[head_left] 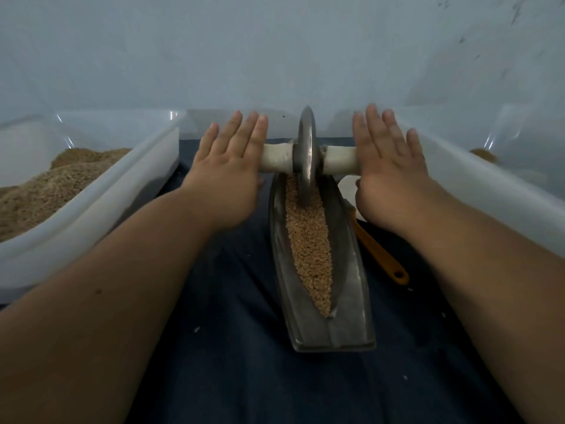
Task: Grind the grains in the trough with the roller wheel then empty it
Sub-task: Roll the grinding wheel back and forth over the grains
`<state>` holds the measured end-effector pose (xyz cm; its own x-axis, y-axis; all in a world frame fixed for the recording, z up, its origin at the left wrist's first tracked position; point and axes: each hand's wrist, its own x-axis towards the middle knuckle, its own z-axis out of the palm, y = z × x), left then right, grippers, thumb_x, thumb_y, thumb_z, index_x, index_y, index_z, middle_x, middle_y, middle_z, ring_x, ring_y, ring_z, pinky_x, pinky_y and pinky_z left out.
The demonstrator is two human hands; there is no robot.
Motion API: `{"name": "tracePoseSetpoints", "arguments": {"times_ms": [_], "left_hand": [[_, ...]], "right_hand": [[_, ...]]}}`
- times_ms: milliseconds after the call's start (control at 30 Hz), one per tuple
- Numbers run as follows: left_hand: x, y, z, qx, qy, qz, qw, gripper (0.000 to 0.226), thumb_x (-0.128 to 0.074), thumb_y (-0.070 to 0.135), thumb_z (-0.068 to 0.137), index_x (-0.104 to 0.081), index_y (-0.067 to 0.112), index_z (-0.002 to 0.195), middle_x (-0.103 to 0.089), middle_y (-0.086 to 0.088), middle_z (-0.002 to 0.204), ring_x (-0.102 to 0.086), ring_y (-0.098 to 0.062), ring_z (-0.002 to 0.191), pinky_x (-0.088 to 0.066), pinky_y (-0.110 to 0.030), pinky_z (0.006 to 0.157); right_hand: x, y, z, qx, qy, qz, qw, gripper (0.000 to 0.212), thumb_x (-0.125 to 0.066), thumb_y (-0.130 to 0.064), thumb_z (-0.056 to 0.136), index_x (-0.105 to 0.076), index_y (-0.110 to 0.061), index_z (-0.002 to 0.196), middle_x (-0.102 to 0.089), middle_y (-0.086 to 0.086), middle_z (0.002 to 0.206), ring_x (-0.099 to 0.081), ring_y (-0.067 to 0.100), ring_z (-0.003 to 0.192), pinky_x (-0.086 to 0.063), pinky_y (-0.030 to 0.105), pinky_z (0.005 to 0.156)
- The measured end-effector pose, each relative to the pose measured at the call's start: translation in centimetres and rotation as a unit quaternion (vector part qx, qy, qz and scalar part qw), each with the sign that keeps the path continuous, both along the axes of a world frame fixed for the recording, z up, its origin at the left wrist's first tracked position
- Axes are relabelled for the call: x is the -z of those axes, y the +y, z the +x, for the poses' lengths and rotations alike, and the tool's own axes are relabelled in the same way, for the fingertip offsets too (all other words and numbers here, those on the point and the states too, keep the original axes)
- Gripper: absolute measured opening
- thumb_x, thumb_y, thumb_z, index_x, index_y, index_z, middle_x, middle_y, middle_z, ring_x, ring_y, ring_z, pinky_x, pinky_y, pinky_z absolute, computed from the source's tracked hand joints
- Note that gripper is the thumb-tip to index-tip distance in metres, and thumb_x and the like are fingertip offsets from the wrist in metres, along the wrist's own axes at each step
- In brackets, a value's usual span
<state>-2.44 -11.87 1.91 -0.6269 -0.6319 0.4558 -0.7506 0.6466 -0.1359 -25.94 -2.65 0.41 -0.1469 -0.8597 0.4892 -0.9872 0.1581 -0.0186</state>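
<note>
A long grey metal trough (348, 289) lies lengthwise on the dark blue cloth, and tan grains (310, 246) fill its groove. The metal roller wheel (306, 154) stands upright in the groove at the far end, on a pale axle handle (276, 159) that sticks out both sides. My left hand (227, 166) presses flat on the left end of the axle, fingers straight. My right hand (389, 166) lies flat on the right end the same way. Both axle ends are hidden under my palms.
A clear plastic bin (101, 206) with a heap of tan ground grain stands at the left. Another clear bin (477, 179) stands at the right, with a little grain showing. An orange-handled tool (382, 255) lies right of the trough. A pale wall is close behind.
</note>
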Motion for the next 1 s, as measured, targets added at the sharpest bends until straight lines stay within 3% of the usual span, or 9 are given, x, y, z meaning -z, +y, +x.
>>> {"name": "tracePoseSetpoints", "arguments": {"times_ms": [100, 167, 267, 400, 633, 733, 800, 867, 1000], "left_hand": [[-0.6, 0.6, 0.3, 0.004, -0.012, 0.000, 1.000, 0.071, -0.041, 0.039, 0.098, -0.009, 0.011, 0.154, -0.032, -0.013, 0.151, -0.029, -0.033, 0.139, -0.015, -0.044, 0.114], [-1.5, 1.4, 0.5, 0.001, -0.034, 0.010, 0.999, 0.063, -0.041, 0.045, 0.096, -0.027, 0.014, 0.149, -0.046, -0.012, 0.139, -0.044, -0.034, 0.125, -0.029, -0.046, 0.106], [-3.1, 2.8, 1.4, 0.040, -0.085, 0.040, 0.995, 0.038, -0.041, 0.048, 0.094, -0.050, 0.020, 0.117, -0.057, -0.006, 0.111, -0.056, -0.029, 0.099, -0.046, -0.044, 0.088], [-5.4, 5.1, 3.2, 0.050, -0.185, 0.145, 0.971, 0.027, -0.036, 0.057, 0.086, -0.047, 0.032, 0.089, -0.054, 0.008, 0.086, -0.054, -0.010, 0.078, -0.047, -0.036, 0.074], [-6.3, 5.2, 3.2, 0.055, -0.157, 0.225, 0.960, 0.031, -0.036, 0.058, 0.081, -0.053, 0.032, 0.087, -0.058, 0.008, 0.080, -0.054, -0.004, 0.076, -0.042, -0.030, 0.070], [-3.7, 3.2, 1.7, 0.018, -0.091, 0.110, 0.990, 0.038, -0.033, 0.048, 0.092, -0.052, 0.032, 0.121, -0.060, -0.002, 0.121, -0.054, -0.023, 0.113, -0.040, -0.042, 0.098], [-1.3, 2.2, 0.5, -0.070, -0.086, -0.012, 0.994, 0.062, -0.026, 0.049, 0.096, -0.021, 0.020, 0.150, -0.015, -0.017, 0.158, -0.011, -0.036, 0.145, -0.009, -0.057, 0.116], [0.8, 1.7, -0.2, -0.095, -0.061, -0.042, 0.993, 0.079, -0.028, 0.049, 0.099, 0.020, 0.012, 0.150, 0.025, -0.011, 0.158, 0.021, -0.035, 0.145, 0.008, -0.061, 0.114], [1.3, 0.6, -0.2, -0.030, 0.012, -0.008, 0.999, 0.087, -0.037, 0.011, 0.085, 0.021, 0.012, 0.149, 0.014, -0.007, 0.161, 0.017, -0.028, 0.147, 0.007, -0.057, 0.116]], "right_hand": [[-0.8, 0.7, 0.3, -0.008, 0.002, 0.031, 0.999, 0.085, -0.050, -0.017, 0.086, 0.001, -0.022, 0.155, -0.011, 0.006, 0.162, -0.008, 0.023, 0.148, 0.005, 0.041, 0.119], [-2.1, 1.9, 0.8, -0.010, -0.012, 0.074, 0.997, 0.075, -0.057, -0.030, 0.091, -0.018, -0.021, 0.154, -0.038, 0.009, 0.150, -0.035, 0.029, 0.135, -0.021, 0.044, 0.117], [-4.6, 4.6, 2.0, -0.030, 0.045, 0.135, 0.989, 0.045, -0.054, -0.048, 0.090, -0.049, -0.027, 0.130, -0.059, 0.001, 0.110, -0.058, 0.021, 0.094, -0.049, 0.037, 0.080], [-7.6, 8.6, 4.0, -0.040, 0.127, 0.242, 0.961, 0.047, -0.031, -0.063, 0.079, -0.049, -0.039, 0.116, -0.057, -0.014, 0.098, -0.057, 0.008, 0.083, -0.041, 0.026, 0.063], [-7.2, 7.3, 2.1, -0.069, 0.031, 0.267, 0.961, 0.021, -0.052, -0.041, 0.094, -0.055, -0.039, 0.115, -0.060, -0.012, 0.090, -0.055, 0.006, 0.081, -0.040, 0.023, 0.066], [-4.1, 4.2, 1.0, -0.027, -0.019, 0.163, 0.986, 0.055, -0.054, -0.019, 0.097, -0.035, -0.030, 0.147, -0.058, 0.003, 0.125, -0.057, 0.020, 0.104, -0.046, 0.035, 0.088], [-2.0, 2.4, 0.8, 0.000, -0.026, 0.067, 0.997, 0.069, -0.051, -0.018, 0.098, -0.013, -0.023, 0.155, -0.026, 0.008, 0.157, -0.032, 0.027, 0.139, -0.026, 0.039, 0.115], [-0.6, 1.3, 0.5, -0.001, -0.002, 0.026, 1.000, 0.075, -0.046, -0.026, 0.099, 0.004, -0.019, 0.155, 0.001, 0.005, 0.164, -0.002, 0.023, 0.149, 0.000, 0.039, 0.120], [0.3, 0.1, -0.1, -0.002, 0.016, -0.015, 1.000, 0.085, -0.047, -0.019, 0.093, 0.014, -0.020, 0.153, 0.013, 0.003, 0.163, 0.014, 0.018, 0.148, 0.012, 0.037, 0.116]]}}
